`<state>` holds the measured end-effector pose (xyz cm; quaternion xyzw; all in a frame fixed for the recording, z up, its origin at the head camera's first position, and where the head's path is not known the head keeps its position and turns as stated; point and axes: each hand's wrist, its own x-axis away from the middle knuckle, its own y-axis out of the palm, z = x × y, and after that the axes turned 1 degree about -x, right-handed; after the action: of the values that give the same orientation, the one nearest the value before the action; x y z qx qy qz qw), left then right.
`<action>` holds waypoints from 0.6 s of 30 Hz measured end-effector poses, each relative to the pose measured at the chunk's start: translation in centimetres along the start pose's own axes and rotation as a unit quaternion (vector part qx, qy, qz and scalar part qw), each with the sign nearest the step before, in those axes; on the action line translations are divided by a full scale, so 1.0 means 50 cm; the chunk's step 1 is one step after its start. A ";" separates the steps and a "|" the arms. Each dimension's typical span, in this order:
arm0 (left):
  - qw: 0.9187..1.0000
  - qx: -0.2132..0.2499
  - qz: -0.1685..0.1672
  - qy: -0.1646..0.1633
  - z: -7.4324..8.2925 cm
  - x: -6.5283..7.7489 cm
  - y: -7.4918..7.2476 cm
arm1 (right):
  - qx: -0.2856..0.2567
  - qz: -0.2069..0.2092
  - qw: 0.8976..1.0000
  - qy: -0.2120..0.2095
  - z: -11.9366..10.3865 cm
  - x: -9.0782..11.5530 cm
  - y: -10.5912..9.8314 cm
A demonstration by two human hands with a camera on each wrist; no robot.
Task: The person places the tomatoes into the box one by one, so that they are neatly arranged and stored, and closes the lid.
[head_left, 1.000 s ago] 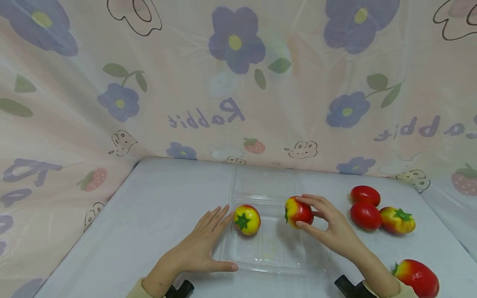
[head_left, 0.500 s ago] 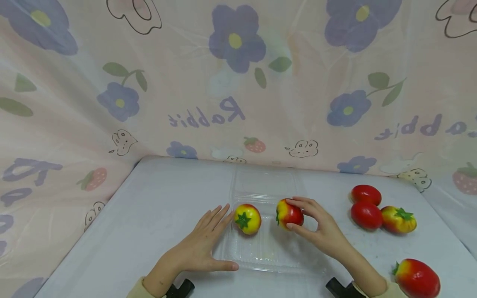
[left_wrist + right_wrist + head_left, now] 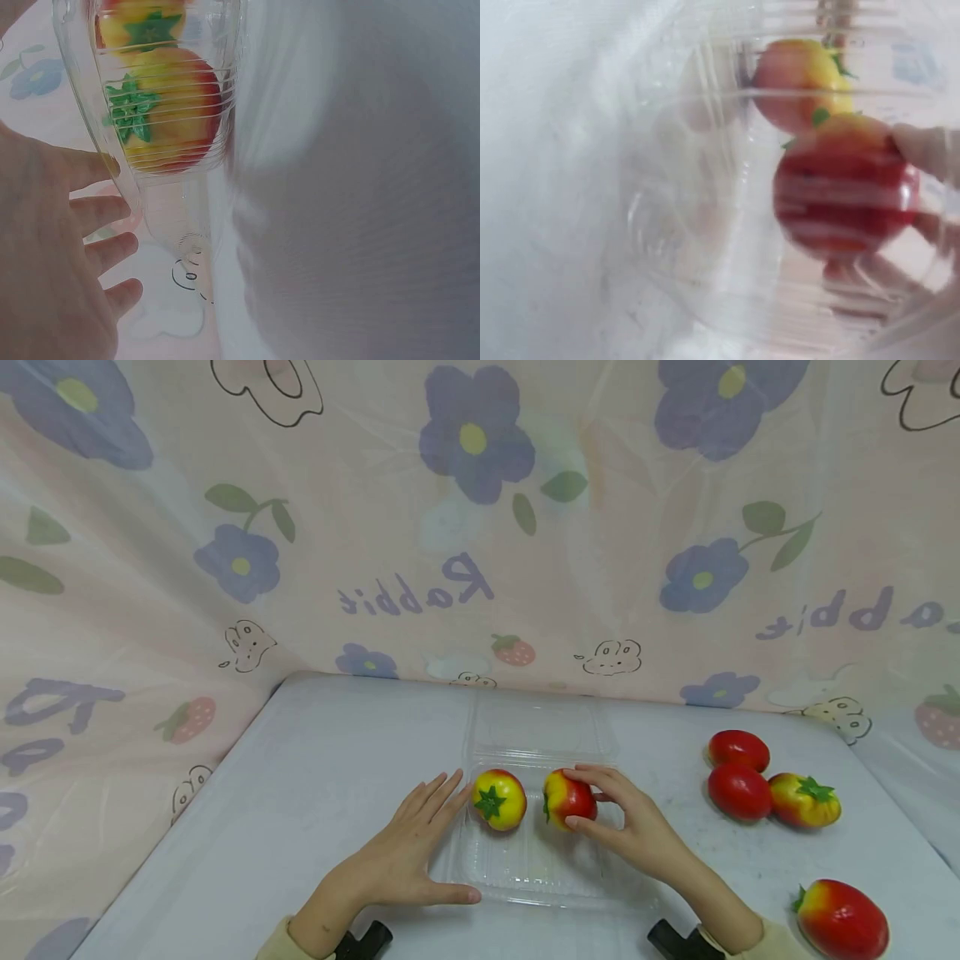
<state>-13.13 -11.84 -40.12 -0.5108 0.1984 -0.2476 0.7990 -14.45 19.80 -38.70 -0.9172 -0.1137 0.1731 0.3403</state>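
A clear plastic clamshell box point(image 3: 525, 889) lies on the table with its lid point(image 3: 536, 727) folded back. In its left part sits a red-and-yellow fruit point(image 3: 510, 797), its green star-shaped calyx turned to the head camera. My right hand point(image 3: 630, 822) pinches a second red-and-yellow fruit point(image 3: 576, 802) between thumb and fingers, over the box beside the first. Seen through the clear wall in the right wrist view, that held fruit point(image 3: 840, 195) shows its red side. My left hand point(image 3: 405, 847) is spread with straight fingers, its fingertips point(image 3: 112, 161) right at the box's left rim.
On the right of the table, two red fruits point(image 3: 739, 792) and a yellow-red one point(image 3: 804, 802) lie together. Another red fruit point(image 3: 842, 920) lies nearer the front right. A flower-and-rabbit printed curtain point(image 3: 360, 527) hangs behind the white-covered table point(image 3: 322, 760).
My right hand has moved left with the held fruit, bringing it close beside the fruit in the box. The left hand has stayed in place.
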 end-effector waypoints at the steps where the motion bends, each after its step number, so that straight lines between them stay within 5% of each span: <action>1: 1.000 0.000 0.000 0.000 0.000 0.000 0.000 | -0.003 -0.004 1.000 0.002 0.000 0.000 0.001; 18: 1.000 0.003 0.003 0.001 -0.002 -0.001 0.001 | -0.010 -0.053 0.998 -0.021 0.001 -0.017 0.021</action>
<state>-13.21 -11.86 -40.18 -0.5071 0.2003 -0.2466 0.8012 -15.14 18.77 -39.24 -0.9095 -0.1708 0.1728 0.3372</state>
